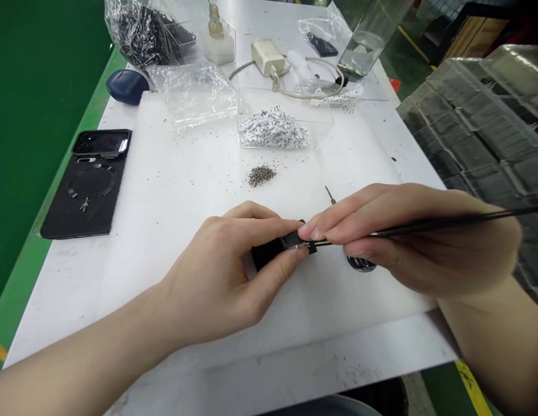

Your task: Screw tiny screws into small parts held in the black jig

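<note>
- The small black part (pixel 265 254) is near the front of the white table (pixel 78 300), mostly covered by fingers; whether it rests on the surface or is lifted slightly cannot be told.
- It looks light and stiff, probably hard plastic, with smooth faces that could slip. Its outer edges seem the best hold, with mild pressure, since small details may mark or snap.
- The left hand (pixel 227 268) pinches it between thumb and fingers, steadying it from both sides.
- The right hand (pixel 429 242) has its fingers pressed together around slim black tweezers (pixel 472 218), whose tips reach the part's edge beside the left thumb. Anything gripped in the tips is too small to make out.
- The tweezers seem light and springy; holding them close to the tips, as here, should give finer control.
- A screwdriver (pixel 362 264) lies partly hidden under the right hand, its thin shaft pointing away.
- Beyond the hands sits a loose pile of tiny metal pieces (pixel 262 175), likely easy to scatter.
- Behind that, a clear tray (pixel 269 101) holds many white bits (pixel 275 130).
- A black phone (pixel 84 202) lies at the left edge; a white charger (pixel 269 56) with its cable lies farther back.
</note>
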Demonstrator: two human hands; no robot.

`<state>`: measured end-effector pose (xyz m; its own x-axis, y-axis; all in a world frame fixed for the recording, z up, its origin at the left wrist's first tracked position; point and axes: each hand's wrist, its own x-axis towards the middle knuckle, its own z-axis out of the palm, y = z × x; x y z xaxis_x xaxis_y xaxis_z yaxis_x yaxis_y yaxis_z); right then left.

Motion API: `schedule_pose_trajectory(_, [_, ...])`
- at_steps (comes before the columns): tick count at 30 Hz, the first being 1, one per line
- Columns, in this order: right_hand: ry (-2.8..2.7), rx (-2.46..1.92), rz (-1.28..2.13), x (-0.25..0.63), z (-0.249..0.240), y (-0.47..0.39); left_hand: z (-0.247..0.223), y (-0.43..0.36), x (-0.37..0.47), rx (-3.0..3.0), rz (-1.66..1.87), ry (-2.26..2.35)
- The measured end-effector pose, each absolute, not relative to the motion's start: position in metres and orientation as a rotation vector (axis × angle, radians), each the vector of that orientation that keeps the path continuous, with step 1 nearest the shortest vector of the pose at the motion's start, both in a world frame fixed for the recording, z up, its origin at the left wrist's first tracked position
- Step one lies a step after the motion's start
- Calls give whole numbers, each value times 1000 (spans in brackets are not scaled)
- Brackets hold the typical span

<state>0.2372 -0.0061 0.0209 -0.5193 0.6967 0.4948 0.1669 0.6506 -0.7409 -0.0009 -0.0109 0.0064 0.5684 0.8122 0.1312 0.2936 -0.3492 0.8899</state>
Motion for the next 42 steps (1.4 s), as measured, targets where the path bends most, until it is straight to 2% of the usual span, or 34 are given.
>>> schedule_pose_trajectory(42, [-1935,-720,975,238,21,-6,5,-8,-1,1943,715,855])
